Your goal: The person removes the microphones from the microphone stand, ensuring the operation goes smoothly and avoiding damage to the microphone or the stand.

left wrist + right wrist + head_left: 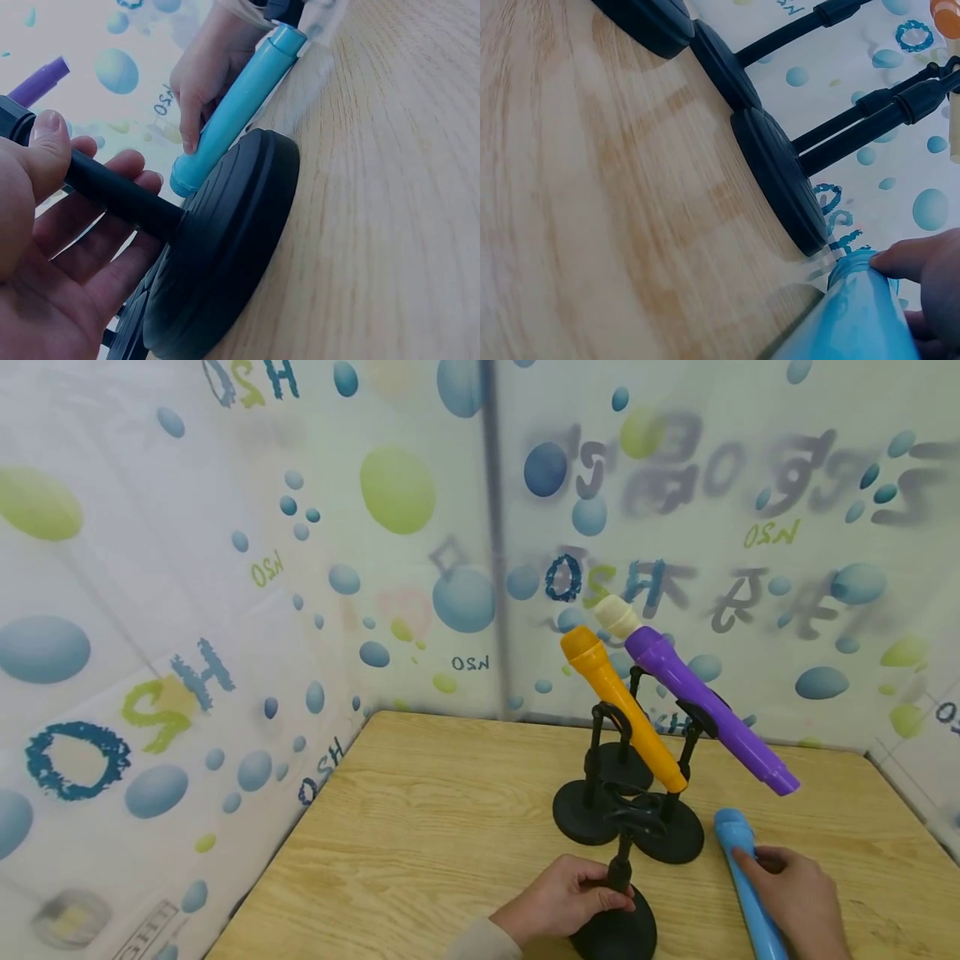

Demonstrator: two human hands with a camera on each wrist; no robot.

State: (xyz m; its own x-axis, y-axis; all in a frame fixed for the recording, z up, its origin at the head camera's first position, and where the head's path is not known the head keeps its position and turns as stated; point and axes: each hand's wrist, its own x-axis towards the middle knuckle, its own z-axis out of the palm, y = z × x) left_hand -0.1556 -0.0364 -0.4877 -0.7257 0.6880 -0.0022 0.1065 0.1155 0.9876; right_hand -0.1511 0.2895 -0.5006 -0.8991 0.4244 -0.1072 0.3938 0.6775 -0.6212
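My left hand (pixel 562 897) holds the post of a black microphone stand (pixel 618 931) at the table's near side. Seen from the left wrist, the thumb and fingers lie around the post (pixel 124 195), just above the round base (pixel 225 247). The stand's holder at the top carries no microphone. To its right, my right hand (pixel 806 893) grips a light blue microphone (pixel 752 893), thumb near the head. In the right wrist view the blue microphone (pixel 859 315) is close over the wooden table, its lower end out of frame.
Behind the held stand, several black stands (pixel 588 814) crowd together. They bear an orange microphone (pixel 626 714), a purple microphone (pixel 697 697) and a cream microphone (pixel 617 614), partly hidden. The wooden table (pixel 420 827) meets a patterned curtain (pixel 420 568) at the back and left.
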